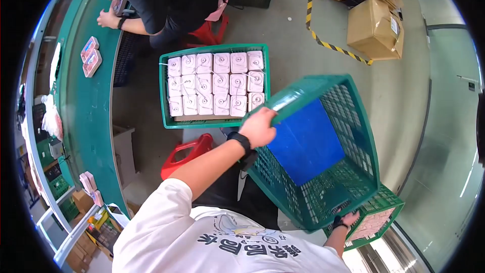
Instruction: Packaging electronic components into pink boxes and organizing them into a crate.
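A large green plastic crate (pixel 361 136) with mesh sides and a blue sheet (pixel 308 141) inside is tilted in front of me. My left hand (pixel 258 129) is closed over its upper left rim. At the crate's lower right edge is my right hand (pixel 348 218), its fingers partly hidden. It is also close to a second green crate (pixel 391 203) holding pale pink goods. Beyond my left hand stands a green crate (pixel 216 48) filled with rows of pale pink square boxes (pixel 221 82), thin strips or cords lying across their tops.
Left runs a green workbench (pixel 98 121) with two pink trays (pixel 91 56); a co-worker (pixel 174 0) sits at it, hands on a small object. A red stool (pixel 189 154) stands near me. Cartons (pixel 374 28) lie beyond striped floor tape (pixel 333 46). Glass panels (pixel 454 111) line the right.
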### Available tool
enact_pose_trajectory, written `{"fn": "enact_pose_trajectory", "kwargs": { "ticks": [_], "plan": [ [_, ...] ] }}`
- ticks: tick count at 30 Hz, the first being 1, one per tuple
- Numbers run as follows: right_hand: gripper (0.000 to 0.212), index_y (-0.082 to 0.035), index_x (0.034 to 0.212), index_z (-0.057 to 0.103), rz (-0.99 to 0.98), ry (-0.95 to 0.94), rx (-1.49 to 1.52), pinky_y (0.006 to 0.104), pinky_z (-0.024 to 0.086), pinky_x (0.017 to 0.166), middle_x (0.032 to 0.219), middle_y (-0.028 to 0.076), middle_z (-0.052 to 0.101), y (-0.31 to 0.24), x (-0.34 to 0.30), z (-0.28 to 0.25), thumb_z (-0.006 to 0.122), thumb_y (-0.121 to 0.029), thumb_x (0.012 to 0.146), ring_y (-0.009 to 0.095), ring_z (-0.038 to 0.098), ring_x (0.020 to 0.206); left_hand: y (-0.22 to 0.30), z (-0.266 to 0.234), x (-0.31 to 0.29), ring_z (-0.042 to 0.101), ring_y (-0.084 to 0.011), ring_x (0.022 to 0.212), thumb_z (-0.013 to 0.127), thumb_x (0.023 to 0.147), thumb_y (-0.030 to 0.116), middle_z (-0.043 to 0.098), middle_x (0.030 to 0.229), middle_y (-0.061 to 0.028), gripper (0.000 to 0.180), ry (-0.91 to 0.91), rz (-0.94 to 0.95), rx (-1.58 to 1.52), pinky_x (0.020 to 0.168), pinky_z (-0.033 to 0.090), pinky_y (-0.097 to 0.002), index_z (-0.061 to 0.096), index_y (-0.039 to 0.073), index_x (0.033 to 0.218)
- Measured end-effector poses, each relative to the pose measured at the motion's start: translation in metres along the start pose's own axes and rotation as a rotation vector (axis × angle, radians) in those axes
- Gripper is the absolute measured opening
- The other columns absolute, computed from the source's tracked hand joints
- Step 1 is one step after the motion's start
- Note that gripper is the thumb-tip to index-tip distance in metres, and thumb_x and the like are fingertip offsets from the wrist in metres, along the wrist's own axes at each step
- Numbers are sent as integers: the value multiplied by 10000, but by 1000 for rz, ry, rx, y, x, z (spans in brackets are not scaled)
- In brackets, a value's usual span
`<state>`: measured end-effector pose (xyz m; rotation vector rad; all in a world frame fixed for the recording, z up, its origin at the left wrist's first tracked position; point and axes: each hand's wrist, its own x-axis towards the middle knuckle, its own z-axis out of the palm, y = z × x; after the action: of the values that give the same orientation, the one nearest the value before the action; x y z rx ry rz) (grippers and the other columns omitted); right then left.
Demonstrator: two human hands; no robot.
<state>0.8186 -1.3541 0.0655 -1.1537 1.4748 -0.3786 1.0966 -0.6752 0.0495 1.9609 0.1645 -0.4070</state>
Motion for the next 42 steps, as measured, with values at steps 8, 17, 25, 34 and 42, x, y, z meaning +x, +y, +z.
{"fn": "enact_pose_trajectory", "kwargs": {
  "ticks": [8, 17, 25, 34, 42],
  "plan": [
    [721, -121, 1494, 660, 6, 143, 242, 619, 598, 942, 1482, 173, 700, 124, 38, -150, 566, -628, 990, 414, 704, 1228, 61, 220, 31, 717, -483, 1209, 669, 934, 217, 712, 1347, -253, 414, -174, 217, 312, 1052, 591, -580, 756, 84, 1316],
    [547, -142, 878, 528, 99, 99, 331, 632, 599, 925, 798, 28, 506, 238, 221, -114, 521, -646, 1093, 251, 516, 758, -25, 364, 179, 750, -469, 1149, 721, 1011, 375, 800, 1205, -243, 353, -139, 164, 618, 1012, 594, -547, 822, 108, 1219],
    [555, -199, 805, 318, 241, 309, 456, 584, 602, 854, 705, -21, 277, 380, 229, -96, 487, -628, 1114, 218, 413, 675, -128, 436, 232, 724, -463, 1250, 667, 1032, 314, 741, 1408, -233, 310, -247, 401, 780, 1083, 594, -546, 826, 140, 1234],
    [586, -3, 1341, 697, 157, 618, -151, 447, 564, 927, 1250, 166, 761, 482, 208, -140, 542, -519, 1112, 361, 707, 1067, -261, 353, 34, 736, -423, 1211, 702, 1009, 109, 773, 1247, -198, 278, -295, 406, 373, 1044, 600, -485, 771, 67, 1274],
    [159, -27, 1081, 665, -214, -403, -309, 334, 569, 780, 1011, 57, 674, 438, -23, 139, 626, -181, 1091, 161, 653, 871, -592, -70, -153, 762, -329, 1047, 717, 1000, 92, 771, 1137, -178, 239, 739, -336, 573, 975, 608, -453, 730, 10, 1224]
  ]
}}
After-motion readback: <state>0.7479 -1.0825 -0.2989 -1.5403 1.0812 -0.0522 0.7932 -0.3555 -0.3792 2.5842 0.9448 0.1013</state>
